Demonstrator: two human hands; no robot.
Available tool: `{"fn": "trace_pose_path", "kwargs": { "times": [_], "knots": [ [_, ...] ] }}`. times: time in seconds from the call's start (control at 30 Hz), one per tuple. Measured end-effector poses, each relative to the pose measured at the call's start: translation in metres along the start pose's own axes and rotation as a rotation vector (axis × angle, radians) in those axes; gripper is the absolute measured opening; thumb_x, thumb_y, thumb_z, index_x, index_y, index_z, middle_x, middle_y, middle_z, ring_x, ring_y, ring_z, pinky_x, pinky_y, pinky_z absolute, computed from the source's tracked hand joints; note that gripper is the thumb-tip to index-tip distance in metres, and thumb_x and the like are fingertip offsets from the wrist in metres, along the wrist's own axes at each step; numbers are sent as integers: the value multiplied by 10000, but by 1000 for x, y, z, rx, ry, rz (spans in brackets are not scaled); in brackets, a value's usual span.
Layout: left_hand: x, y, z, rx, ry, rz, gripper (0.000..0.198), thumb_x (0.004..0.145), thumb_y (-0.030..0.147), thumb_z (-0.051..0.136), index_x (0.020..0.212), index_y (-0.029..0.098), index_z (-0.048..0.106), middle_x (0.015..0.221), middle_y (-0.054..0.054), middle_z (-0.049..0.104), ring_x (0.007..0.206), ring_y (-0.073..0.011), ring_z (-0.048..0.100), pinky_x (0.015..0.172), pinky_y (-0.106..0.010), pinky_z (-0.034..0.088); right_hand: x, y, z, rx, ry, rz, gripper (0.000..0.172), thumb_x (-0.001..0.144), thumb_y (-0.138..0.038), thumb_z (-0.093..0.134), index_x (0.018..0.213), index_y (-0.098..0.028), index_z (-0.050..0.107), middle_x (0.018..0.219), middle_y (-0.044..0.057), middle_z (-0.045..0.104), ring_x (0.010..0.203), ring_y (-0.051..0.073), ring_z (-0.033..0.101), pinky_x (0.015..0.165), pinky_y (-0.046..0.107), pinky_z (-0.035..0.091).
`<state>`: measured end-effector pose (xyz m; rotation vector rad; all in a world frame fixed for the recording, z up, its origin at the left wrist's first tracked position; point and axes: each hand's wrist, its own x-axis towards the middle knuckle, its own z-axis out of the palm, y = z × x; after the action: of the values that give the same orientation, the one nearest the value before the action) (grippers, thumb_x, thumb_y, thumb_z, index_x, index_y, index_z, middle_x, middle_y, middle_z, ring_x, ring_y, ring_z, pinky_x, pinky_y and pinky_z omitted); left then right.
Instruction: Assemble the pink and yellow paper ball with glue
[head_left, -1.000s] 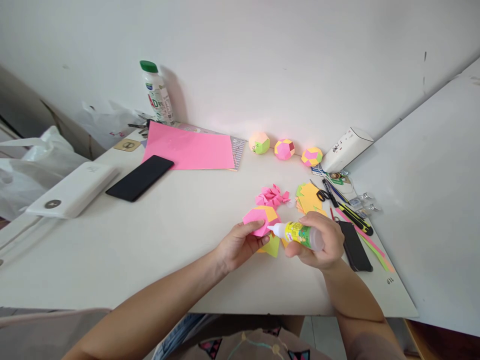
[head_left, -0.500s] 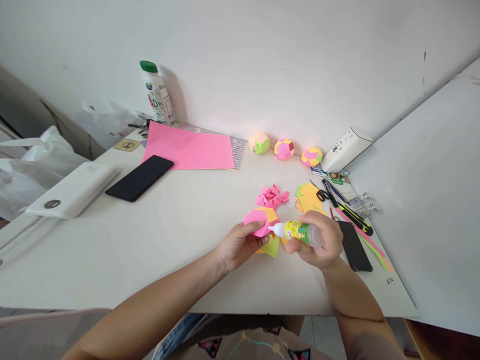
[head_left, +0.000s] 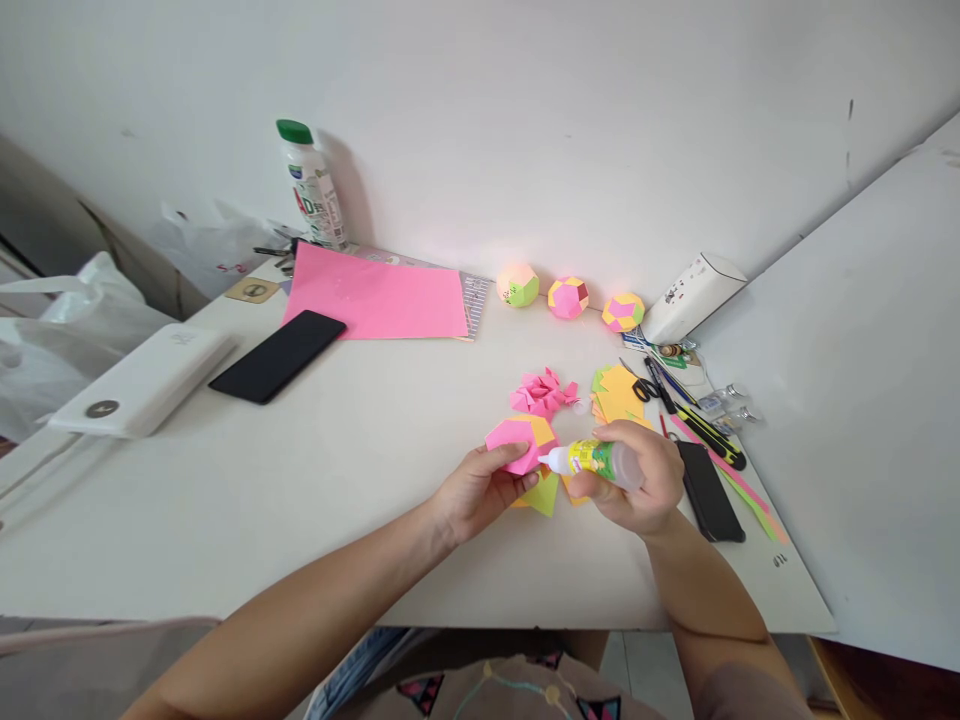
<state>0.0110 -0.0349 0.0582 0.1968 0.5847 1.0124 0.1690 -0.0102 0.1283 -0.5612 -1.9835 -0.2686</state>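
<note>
While the left hand (head_left: 480,490) pinches a pink and orange paper shape (head_left: 517,440) between thumb and fingers, the right hand (head_left: 637,485) closes its grip round a small glue bottle (head_left: 596,460) held nearly level, with the white nozzle pointing left at the shape's right edge, touching it or very nearly so. The left grip sits on the near left side of the shape, which seems meant to steady it and leave the right edge open to the nozzle. Whether the shape rests on the white surface (head_left: 337,470) or hangs just above it cannot be told. A yellow-green piece of paper (head_left: 546,493) lies under and between the two hands. Just behind them are a heap of pink scraps (head_left: 541,392) and a stack of orange pieces (head_left: 619,392), near enough to be reached without shifting. Scissors (head_left: 645,385), a yellow and black knife (head_left: 712,430) and a flat black case (head_left: 709,492) lie to the right of the right hand. Three paper balls (head_left: 568,297) stand in a row against the wall, well apart from the hands. Far left lie a pink sheet (head_left: 375,295), a black phone (head_left: 279,355) and a white power bank (head_left: 142,378).
</note>
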Motion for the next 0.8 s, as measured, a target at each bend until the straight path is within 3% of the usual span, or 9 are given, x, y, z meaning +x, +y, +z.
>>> {"fn": "trace_pose_path", "kwargs": {
  "times": [0.8],
  "knots": [
    [-1,1,2,58,2,-9,148,747,214,691,806,89,638,750,-67,631,664,-134,557,655,-270,479,1,-4,3,7,-24,6,386,832,-561,537,921,-186,539,570,-12,608,442,134,568,410,264,462]
  ]
}}
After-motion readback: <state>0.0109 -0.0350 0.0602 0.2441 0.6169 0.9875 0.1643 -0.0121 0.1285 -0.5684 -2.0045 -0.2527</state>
